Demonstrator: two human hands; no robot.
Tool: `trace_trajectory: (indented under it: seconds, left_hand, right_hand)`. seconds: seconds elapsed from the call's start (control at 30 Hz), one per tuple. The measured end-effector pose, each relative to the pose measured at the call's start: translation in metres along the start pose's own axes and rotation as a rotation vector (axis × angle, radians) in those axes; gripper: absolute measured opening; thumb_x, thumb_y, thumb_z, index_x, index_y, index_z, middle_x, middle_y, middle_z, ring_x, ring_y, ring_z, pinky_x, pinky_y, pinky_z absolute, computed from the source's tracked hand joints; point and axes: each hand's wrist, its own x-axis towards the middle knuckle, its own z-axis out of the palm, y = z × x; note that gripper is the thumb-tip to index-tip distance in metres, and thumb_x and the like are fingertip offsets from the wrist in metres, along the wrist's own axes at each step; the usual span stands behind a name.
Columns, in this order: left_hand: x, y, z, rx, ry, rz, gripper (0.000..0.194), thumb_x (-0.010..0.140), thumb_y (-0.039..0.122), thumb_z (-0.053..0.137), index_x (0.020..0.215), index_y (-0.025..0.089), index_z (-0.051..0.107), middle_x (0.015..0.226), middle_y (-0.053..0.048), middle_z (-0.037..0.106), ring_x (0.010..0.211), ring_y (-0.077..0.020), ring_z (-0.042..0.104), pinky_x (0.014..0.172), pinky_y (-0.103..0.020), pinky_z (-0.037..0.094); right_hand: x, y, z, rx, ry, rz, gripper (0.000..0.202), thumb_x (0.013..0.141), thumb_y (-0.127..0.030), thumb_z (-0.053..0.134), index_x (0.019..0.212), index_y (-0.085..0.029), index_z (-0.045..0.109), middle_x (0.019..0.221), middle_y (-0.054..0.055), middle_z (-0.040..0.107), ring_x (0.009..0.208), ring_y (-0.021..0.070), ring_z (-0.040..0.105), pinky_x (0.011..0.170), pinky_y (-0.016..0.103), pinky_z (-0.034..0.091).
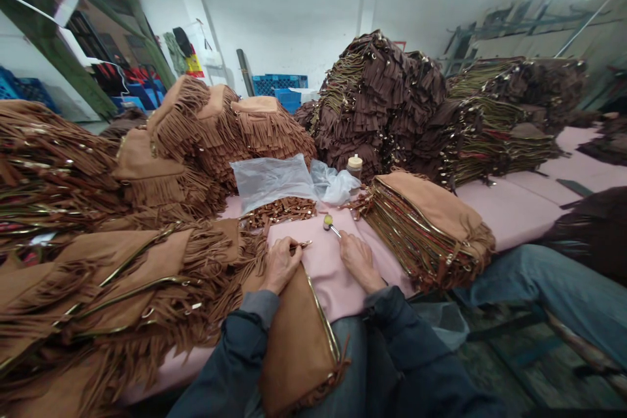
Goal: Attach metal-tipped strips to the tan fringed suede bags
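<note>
A tan suede pouch (296, 339) with a gold zipper and a fringed edge lies slanting from the table edge down over my lap. My left hand (283, 264) is closed at the pouch's upper corner, its thumb and finger pinching a small brown tab (304, 244) with a bit of shiny metal. My right hand (360, 260) grips the handle of a small hammer (328, 222). The hammer's yellowish round head is to the right of the tab, apart from it, over the pink table cover (337, 281).
Fringed tan pouches (147, 255) are heaped on the left. A tan stack (426, 209) stands at right, with dark brown piles (367, 98) behind. Small brown tabs (281, 210), a plastic bag (274, 176) and a capped bottle (354, 166) lie ahead. Another person's knee (533, 274) is at right.
</note>
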Motion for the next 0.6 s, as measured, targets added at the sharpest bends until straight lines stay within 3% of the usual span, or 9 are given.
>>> trace_trajectory:
  seconds: [0.33, 0.43, 0.53, 0.6]
  left_hand:
    - [0.002, -0.005, -0.002, -0.32, 0.017, -0.063, 0.015, 0.088, 0.033, 0.053, 0.091, 0.02, 0.06, 0.088, -0.003, 0.066, 0.083, -0.0195, 0.062, 0.079, -0.032, 0.048]
    - [0.003, -0.005, -0.002, -0.345, 0.022, -0.068, 0.016, 0.088, 0.034, 0.054, 0.091, 0.019, 0.061, 0.089, -0.004, 0.066, 0.084, -0.0197, 0.063, 0.081, -0.033, 0.049]
    - [0.003, -0.001, -0.005, -0.378, 0.05, -0.078, 0.018, 0.087, 0.035, 0.055, 0.091, 0.019, 0.061, 0.089, -0.004, 0.066, 0.085, -0.0197, 0.063, 0.082, -0.033, 0.051]
    - [0.003, 0.003, -0.007, -0.412, 0.081, -0.089, 0.02, 0.086, 0.037, 0.056, 0.091, 0.019, 0.062, 0.089, -0.004, 0.067, 0.085, -0.0196, 0.063, 0.082, -0.033, 0.051]
  right_hand:
    - [-0.001, 0.003, -0.002, 0.064, 0.036, -0.003, 0.034, 0.106, -0.027, 0.029, 0.126, -0.023, 0.056, 0.098, 0.006, 0.065, 0.086, 0.0196, 0.061, 0.07, 0.031, 0.039]
    - [-0.002, -0.001, -0.006, 0.091, 0.09, -0.002, 0.033, 0.104, -0.025, 0.033, 0.125, -0.022, 0.058, 0.105, 0.01, 0.063, 0.098, 0.0222, 0.058, 0.079, 0.032, 0.04]
    - [-0.018, -0.015, -0.008, 0.248, 0.172, -0.071, 0.034, 0.103, -0.027, 0.037, 0.128, -0.021, 0.059, 0.117, 0.012, 0.062, 0.112, 0.0244, 0.053, 0.094, 0.035, 0.04]
    - [-0.043, -0.031, -0.008, 0.454, 0.069, -0.132, 0.036, 0.103, -0.035, 0.037, 0.127, -0.021, 0.06, 0.115, 0.01, 0.065, 0.108, 0.023, 0.057, 0.096, 0.034, 0.042]
